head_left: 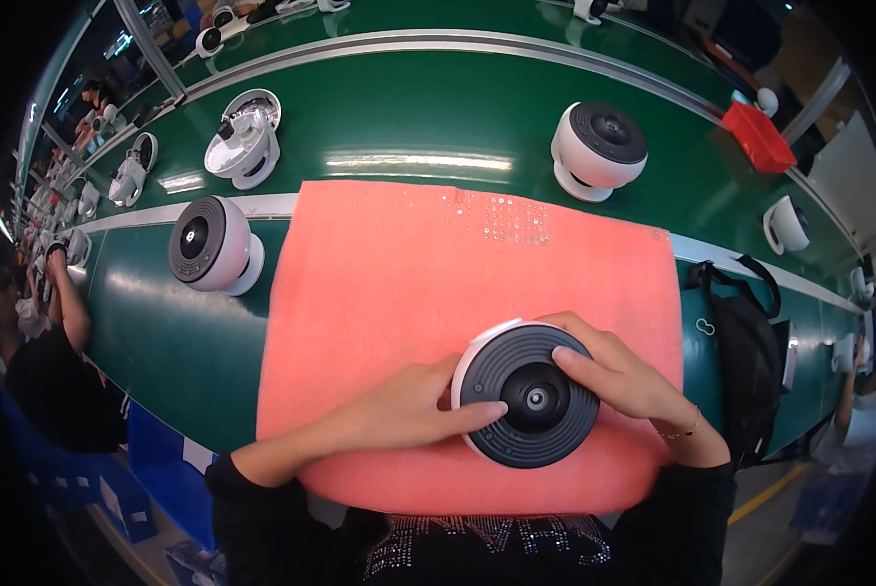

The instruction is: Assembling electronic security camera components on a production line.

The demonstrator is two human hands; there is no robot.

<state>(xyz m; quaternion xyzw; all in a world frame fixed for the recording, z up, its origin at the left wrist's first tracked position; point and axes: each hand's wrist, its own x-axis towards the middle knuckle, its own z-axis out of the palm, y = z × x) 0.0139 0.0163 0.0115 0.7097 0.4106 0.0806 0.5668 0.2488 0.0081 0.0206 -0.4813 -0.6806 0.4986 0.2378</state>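
Observation:
Between both hands is a round white camera point(577, 430) with a ridged dark-grey face and a central lens, over a pink cloth point(360, 293). My left hand point(428, 400) grips its left side, the thumb lying on the face near the lens. From the upper right, my right hand point(614, 371) holds the rim, its thumb on the grey face. The fingers behind the housing are mostly hidden. The lens side is turned up toward me. Small shiny studs point(514, 220) dot the far part of the cloth.
A similar camera point(208, 246) stands left of the cloth, another point(599, 151) beyond it on the green belt. An opened white housing point(246, 142) sits far left. At right are a black bag point(750, 352) and a red bin point(758, 137). A co-worker point(52, 381) sits at left.

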